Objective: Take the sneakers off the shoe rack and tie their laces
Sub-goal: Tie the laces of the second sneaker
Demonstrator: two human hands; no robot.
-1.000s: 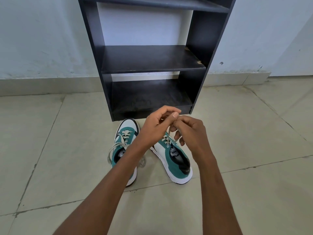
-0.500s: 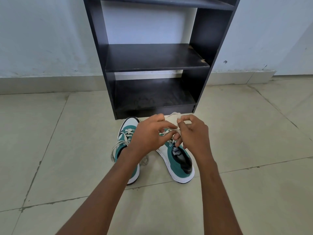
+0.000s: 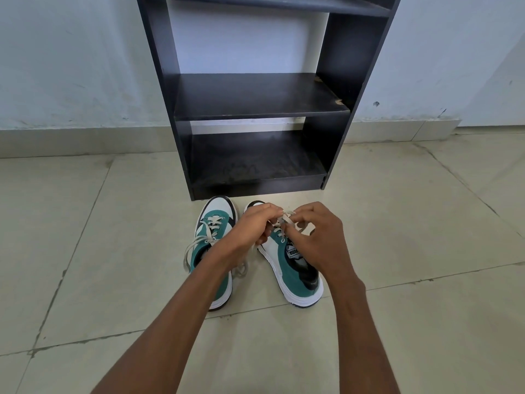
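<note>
Two teal, white and black sneakers stand side by side on the tiled floor in front of the shoe rack [image 3: 255, 98]. The left sneaker [image 3: 211, 243] has its white laces in a loose bow that trails over its left side. Above the right sneaker [image 3: 292, 271], my left hand [image 3: 252, 226] and my right hand [image 3: 318, 237] meet over the lacing. Both pinch the white laces [image 3: 282, 218] of that shoe between their fingertips. My hands hide the toe and front eyelets of the right sneaker.
The black rack stands against a pale wall, and both visible shelves hold nothing. Its base edge [image 3: 255, 189] lies just beyond the sneakers' toes. Beige floor tiles with dark grout lines spread to either side.
Both hands have dropped lower and moved toward the toe of the right sneaker, still working its laces. The left sneaker has not moved.
</note>
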